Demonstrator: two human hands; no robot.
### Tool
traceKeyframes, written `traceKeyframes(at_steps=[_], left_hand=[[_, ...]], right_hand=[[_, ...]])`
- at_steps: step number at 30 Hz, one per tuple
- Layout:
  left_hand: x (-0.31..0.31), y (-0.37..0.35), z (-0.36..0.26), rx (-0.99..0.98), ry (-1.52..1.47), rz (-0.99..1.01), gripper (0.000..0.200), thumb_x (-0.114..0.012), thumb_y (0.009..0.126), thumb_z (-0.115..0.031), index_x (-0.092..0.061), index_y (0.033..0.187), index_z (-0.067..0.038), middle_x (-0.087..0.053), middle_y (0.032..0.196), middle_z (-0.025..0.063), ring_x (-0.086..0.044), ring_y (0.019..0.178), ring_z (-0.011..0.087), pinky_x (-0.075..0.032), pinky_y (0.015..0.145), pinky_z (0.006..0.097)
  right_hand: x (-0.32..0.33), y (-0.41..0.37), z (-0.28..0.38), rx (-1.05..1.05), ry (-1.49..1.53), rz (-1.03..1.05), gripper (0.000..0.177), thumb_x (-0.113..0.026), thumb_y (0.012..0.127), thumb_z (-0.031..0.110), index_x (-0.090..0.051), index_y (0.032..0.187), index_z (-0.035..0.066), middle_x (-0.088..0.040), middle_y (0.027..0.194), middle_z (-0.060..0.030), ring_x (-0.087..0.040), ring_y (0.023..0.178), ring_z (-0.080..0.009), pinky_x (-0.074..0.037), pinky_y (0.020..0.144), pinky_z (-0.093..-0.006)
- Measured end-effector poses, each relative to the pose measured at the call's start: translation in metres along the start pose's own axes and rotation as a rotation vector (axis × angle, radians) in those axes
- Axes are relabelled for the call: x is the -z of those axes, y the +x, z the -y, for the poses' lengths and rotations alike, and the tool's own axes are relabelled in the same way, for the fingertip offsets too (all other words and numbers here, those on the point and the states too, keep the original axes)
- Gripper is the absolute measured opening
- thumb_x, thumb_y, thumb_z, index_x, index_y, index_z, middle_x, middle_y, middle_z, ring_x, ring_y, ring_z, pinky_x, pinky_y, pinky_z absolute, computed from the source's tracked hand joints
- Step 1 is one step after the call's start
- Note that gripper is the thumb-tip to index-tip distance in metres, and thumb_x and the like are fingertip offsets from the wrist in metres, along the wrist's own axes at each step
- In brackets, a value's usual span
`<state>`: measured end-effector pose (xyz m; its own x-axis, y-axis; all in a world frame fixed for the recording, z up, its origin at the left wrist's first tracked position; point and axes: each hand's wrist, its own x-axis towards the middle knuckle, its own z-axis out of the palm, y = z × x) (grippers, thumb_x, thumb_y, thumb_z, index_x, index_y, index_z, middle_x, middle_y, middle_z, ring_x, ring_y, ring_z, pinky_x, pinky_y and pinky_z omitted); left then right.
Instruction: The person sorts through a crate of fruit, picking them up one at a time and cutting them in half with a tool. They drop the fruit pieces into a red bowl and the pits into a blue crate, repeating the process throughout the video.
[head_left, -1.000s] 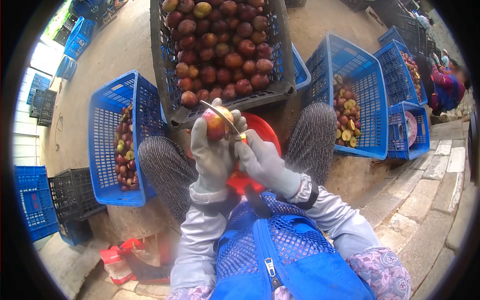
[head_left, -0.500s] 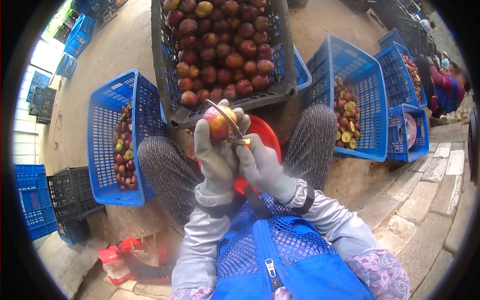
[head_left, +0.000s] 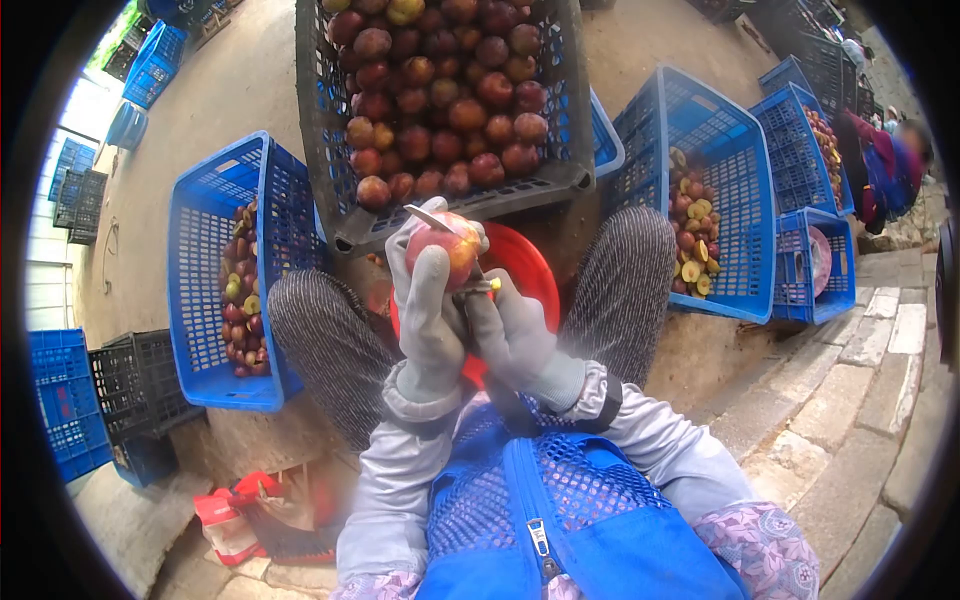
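A red-and-yellow plum is gripped in the gloved fingers of my left hand. My right hand, also in a grey glove, is closed around the handle of a small knife with a yellow end. The knife's blade lies against the plum, partly hidden by it, and its tip shows at the plum's upper left. Below both hands is a red basin between my knees. Just beyond them, a black crate holds many whole plums.
A blue crate with cut plums stands to the left, and another blue crate with halved plums to the right. Farther right are more blue crates and a person. A red-and-white bag lies at lower left.
My left hand has turned the plum, and its fingers now wrap across the near side. The knife has shifted around the fruit, with less of its blade showing.
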<state>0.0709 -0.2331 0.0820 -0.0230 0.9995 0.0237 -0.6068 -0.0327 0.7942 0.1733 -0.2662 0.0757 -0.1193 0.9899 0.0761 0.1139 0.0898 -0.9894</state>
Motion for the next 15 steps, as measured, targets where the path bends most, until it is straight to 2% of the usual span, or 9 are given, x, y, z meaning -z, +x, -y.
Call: traceKeyframes(at_steps=[3, 4, 7, 9, 10, 11, 12, 15], left_hand=[[0.000, 0.001, -0.005, 0.062, 0.043, -0.022, 0.043, -0.047, 0.096, -0.024, -0.038, 0.129, 0.001, -0.053, 0.114, 0.0154, -0.057, 0.098, 0.0199, -0.048, 0.086, 0.0314], [0.003, 0.003, -0.007, 0.112, 0.032, -0.001, 0.041, -0.051, 0.094, -0.021, -0.040, 0.128, 0.000, -0.052, 0.114, 0.0135, -0.057, 0.098, 0.0179, -0.051, 0.082, 0.0302], [-0.001, 0.010, -0.021, 0.100, 0.405, 0.080, 0.042, -0.056, 0.092, -0.017, -0.041, 0.128, -0.002, -0.052, 0.113, 0.0115, -0.056, 0.099, 0.0161, -0.051, 0.082, 0.0298], [0.004, 0.014, -0.021, 0.215, 0.272, 0.112, 0.045, -0.059, 0.089, -0.014, -0.040, 0.129, -0.003, -0.052, 0.113, 0.0101, -0.056, 0.099, 0.0158, -0.051, 0.084, 0.0298], [0.010, 0.015, -0.015, 0.252, 0.180, 0.135, 0.046, -0.059, 0.089, -0.014, -0.040, 0.130, -0.002, -0.052, 0.113, 0.0106, -0.056, 0.100, 0.0162, -0.050, 0.085, 0.0295], [0.014, 0.015, -0.012, 0.294, 0.089, 0.158, 0.047, -0.059, 0.089, -0.014, -0.040, 0.130, -0.002, -0.053, 0.114, 0.0110, -0.056, 0.101, 0.0166, -0.050, 0.085, 0.0291], [-0.002, 0.011, -0.017, 0.329, -0.052, 0.066, 0.047, -0.059, 0.087, -0.014, -0.042, 0.129, 0.000, -0.058, 0.113, 0.0140, -0.056, 0.103, 0.0169, -0.048, 0.086, 0.0277], [0.004, 0.002, -0.005, 0.408, -0.185, 0.042, 0.045, -0.060, 0.087, -0.014, -0.045, 0.126, 0.002, -0.063, 0.109, 0.0169, -0.056, 0.107, 0.0167, -0.048, 0.085, 0.0268]], right_hand=[[0.003, 0.002, -0.002, 0.045, 0.001, 0.013, 0.016, -0.046, 0.099, 0.021, -0.047, 0.101, 0.005, -0.058, 0.068, -0.0147, -0.065, 0.064, -0.0331, -0.048, 0.056, -0.0357], [0.004, 0.001, -0.005, 0.049, 0.014, 0.028, 0.016, -0.046, 0.099, 0.021, -0.047, 0.101, 0.005, -0.058, 0.068, -0.0139, -0.065, 0.063, -0.0304, -0.048, 0.057, -0.0348], [0.009, 0.007, -0.017, 0.052, 0.034, 0.076, 0.018, -0.045, 0.099, 0.023, -0.047, 0.101, 0.005, -0.060, 0.070, -0.0112, -0.064, 0.061, -0.0219, -0.048, 0.057, -0.0320], [0.015, 0.008, -0.024, 0.032, 0.031, 0.120, 0.019, -0.045, 0.100, 0.024, -0.047, 0.102, 0.005, -0.060, 0.072, -0.0087, -0.062, 0.060, -0.0153, -0.048, 0.057, -0.0302], [0.019, 0.008, -0.012, -0.080, 0.106, 0.159, 0.022, -0.044, 0.100, 0.027, -0.048, 0.104, 0.006, -0.060, 0.071, -0.0051, -0.058, 0.061, -0.0098, -0.048, 0.057, -0.0285], [0.016, 0.008, -0.015, -0.072, 0.138, 0.152, 0.023, -0.044, 0.100, 0.028, -0.048, 0.105, 0.006, -0.060, 0.071, -0.0050, -0.058, 0.062, -0.0094, -0.049, 0.057, -0.0283], [0.012, 0.007, -0.023, -0.068, 0.167, 0.143, 0.024, -0.044, 0.100, 0.028, -0.049, 0.106, 0.006, -0.060, 0.071, -0.0050, -0.059, 0.063, -0.0090, -0.049, 0.058, -0.0282], [0.014, 0.008, -0.033, -0.031, 0.221, 0.163, 0.026, -0.044, 0.100, 0.028, -0.049, 0.110, 0.005, -0.061, 0.073, -0.0069, -0.061, 0.064, -0.0120, -0.050, 0.060, -0.0290]])
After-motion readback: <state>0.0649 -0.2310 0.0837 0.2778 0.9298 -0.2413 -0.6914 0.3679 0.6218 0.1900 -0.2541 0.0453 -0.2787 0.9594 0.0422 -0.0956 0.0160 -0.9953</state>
